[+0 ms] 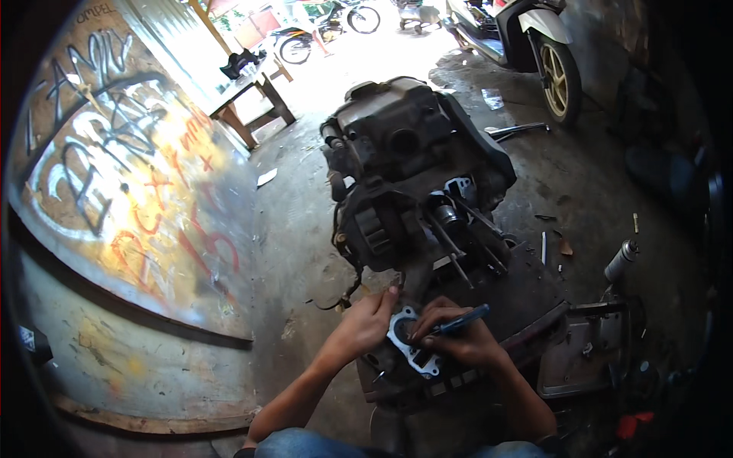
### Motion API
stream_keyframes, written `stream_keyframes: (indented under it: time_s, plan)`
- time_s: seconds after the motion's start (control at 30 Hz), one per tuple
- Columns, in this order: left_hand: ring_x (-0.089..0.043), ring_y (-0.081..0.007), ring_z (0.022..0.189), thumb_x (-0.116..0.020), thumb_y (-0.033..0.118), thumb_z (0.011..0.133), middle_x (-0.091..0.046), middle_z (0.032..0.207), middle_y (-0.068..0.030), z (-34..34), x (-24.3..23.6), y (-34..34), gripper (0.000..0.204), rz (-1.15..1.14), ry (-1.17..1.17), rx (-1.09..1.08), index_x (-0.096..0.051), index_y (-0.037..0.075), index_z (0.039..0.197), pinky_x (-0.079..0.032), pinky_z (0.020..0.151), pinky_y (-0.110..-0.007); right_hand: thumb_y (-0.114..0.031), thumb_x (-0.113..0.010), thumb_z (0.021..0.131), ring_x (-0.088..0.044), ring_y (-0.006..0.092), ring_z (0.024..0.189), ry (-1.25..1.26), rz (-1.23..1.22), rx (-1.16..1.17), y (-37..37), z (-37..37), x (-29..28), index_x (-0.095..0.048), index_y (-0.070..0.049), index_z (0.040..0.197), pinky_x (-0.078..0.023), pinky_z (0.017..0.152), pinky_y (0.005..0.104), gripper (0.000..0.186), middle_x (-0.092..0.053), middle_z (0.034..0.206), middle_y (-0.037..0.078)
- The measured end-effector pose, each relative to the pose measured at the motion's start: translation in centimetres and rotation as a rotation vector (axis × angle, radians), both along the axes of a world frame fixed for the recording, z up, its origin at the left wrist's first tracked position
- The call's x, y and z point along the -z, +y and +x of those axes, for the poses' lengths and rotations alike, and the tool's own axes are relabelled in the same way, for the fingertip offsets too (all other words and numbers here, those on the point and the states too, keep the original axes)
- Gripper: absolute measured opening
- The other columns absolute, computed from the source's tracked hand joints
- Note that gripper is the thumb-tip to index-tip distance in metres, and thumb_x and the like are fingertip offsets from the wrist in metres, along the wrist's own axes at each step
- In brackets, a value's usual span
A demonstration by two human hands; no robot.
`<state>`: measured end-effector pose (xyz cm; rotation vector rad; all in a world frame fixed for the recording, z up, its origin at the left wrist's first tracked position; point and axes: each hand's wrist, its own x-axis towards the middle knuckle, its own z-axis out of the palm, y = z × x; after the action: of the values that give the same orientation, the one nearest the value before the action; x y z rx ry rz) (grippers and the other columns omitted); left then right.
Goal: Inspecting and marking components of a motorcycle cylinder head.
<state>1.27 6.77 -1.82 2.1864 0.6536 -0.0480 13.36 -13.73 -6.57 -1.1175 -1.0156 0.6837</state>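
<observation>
A pale metal flange or gasket (424,363) with a large round opening and bolt holes lies over a dark surface right in front of me. My left hand (366,322) is closed at its left edge, thumb pointing up; what its fingers grip is hidden. From the right, my right hand (462,342) bends over the opening. It holds a slim blue pen-like tool (466,317), which slants up to the right; its lower end is covered by my fingers. Just beyond stands a dark, greasy engine (401,141) with a shiny piston (447,214) and long studs (445,235) facing me.
A spray can (621,260) stands on the floor at right, near a dark tray (574,359). A wrench-like tool (519,130) lies beside the engine. A painted board (145,191) lines the left. Behind are a wooden bench (256,103) and a parked scooter (561,72).
</observation>
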Motion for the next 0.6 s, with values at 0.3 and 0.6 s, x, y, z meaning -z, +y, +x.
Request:
stream_keyframes:
  time_s: [0.3,0.6]
  plan:
    - [-0.067,-0.0564,0.112,-0.037,0.049,0.119,-0.071,0.113,-0.0369,0.2,-1.3,-0.1,0.064,0.078,-0.086,-0.013,-0.069,-0.005,0.123,-0.052,0.094,-0.054,0.001,-0.083,0.092,-0.072,0.0222,0.114,-0.054,0.077,0.036,0.3,0.2,0.0,-0.082,-0.004,0.108,-0.059,0.1,0.0392,0.017,-0.078,0.112,0.009]
    - [-0.065,-0.0575,0.109,-0.039,0.045,0.119,-0.071,0.108,-0.038,0.3,-1.7,-0.5,0.063,-0.039,-0.042,-0.024,-0.069,-0.01,0.115,-0.05,0.096,-0.056,0.001,-0.084,0.089,-0.067,0.0226,0.121,0.025,0.003,0.032,-0.7,-0.4,-1.0,-0.083,-0.006,0.106,-0.055,0.108,0.0406,0.019,-0.083,0.112,0.005]
